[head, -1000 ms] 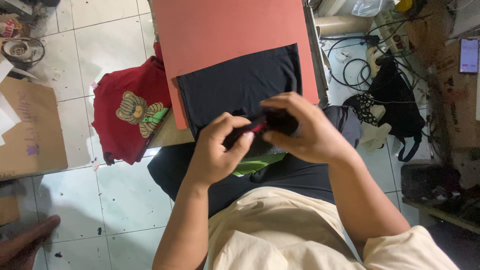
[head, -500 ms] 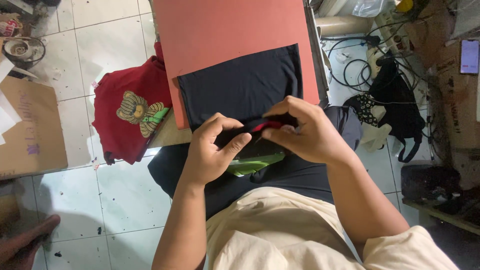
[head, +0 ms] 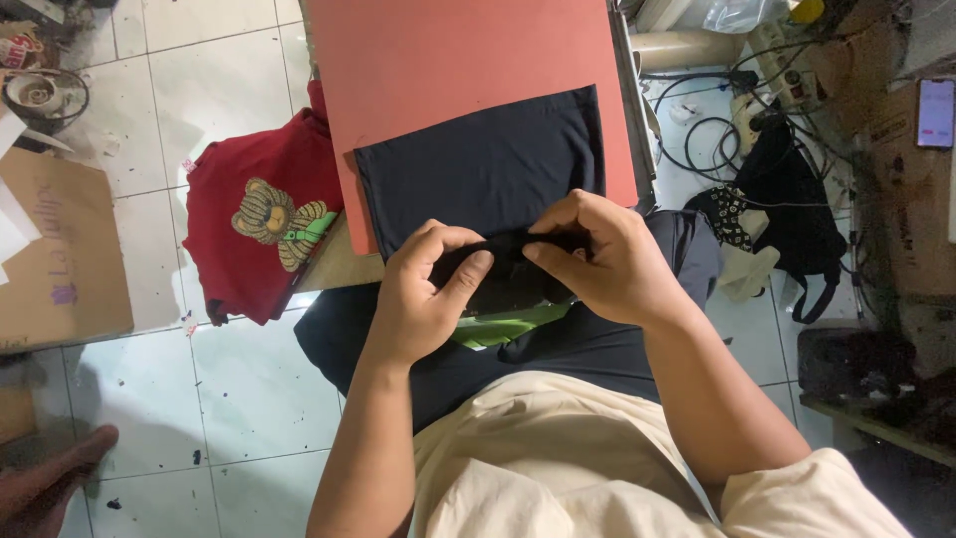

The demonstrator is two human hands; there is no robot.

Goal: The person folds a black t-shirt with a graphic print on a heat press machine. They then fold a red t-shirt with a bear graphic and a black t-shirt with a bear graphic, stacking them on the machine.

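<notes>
Just above the lap, the near hem of a black garment [head: 483,169] is pinched between the left hand [head: 423,294] and the right hand [head: 607,259], fingertips facing each other across a bunched fold. The cloth is judged light, soft and limp, best gripped at its edge. A green printed patch [head: 498,327] shows below the hands. Beyond them, the garment is spread flat on a salmon-red press pad [head: 448,70]; a red bear-print shirt [head: 254,234] hangs off to the left.
</notes>
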